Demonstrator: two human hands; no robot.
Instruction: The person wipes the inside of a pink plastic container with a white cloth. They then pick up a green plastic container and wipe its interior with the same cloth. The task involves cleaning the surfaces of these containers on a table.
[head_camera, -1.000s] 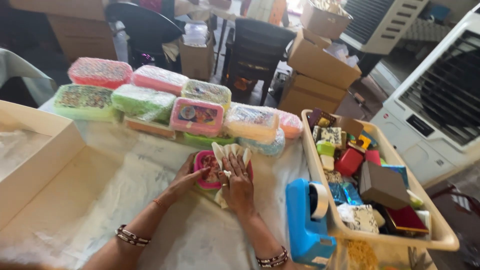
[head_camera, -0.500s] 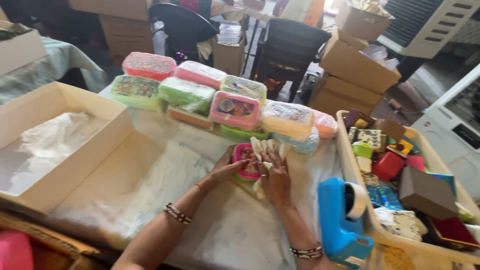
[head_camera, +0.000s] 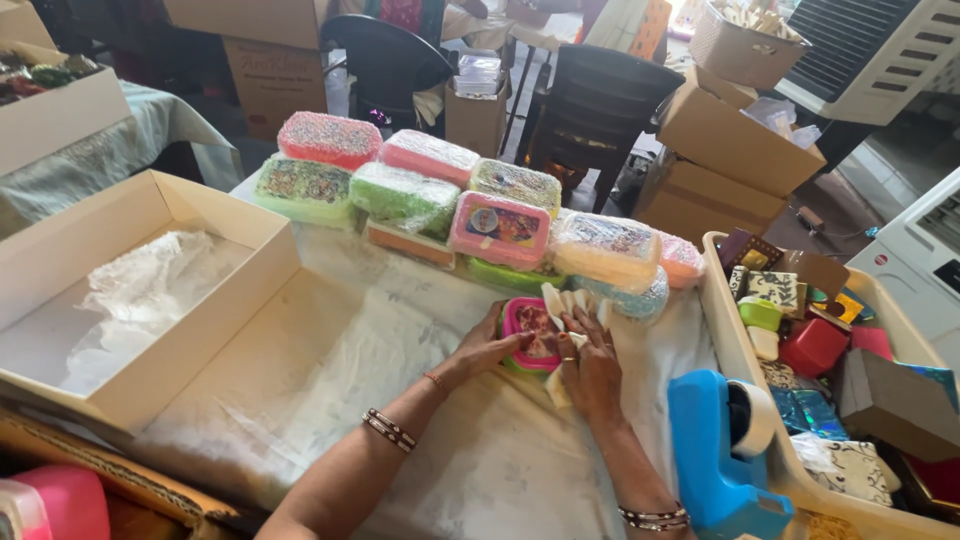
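We pin the pink lunchbox (head_camera: 528, 335) to the desk (head_camera: 350, 380): left hand (head_camera: 487, 345) flat on its side, right hand (head_camera: 590, 365) pinching white wrap (head_camera: 570, 302) over it.

pink lunch box (head_camera: 530, 332) | flat on table | partly covered, seemingly white wrap (head_camera: 572, 303)

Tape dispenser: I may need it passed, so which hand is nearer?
Right. The right hand lies just left of the tape dispenser; the left hand is farther left.

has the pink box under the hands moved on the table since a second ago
No. The pink box still sits just in front of the stacked boxes, between both hands; only the camera shifted.
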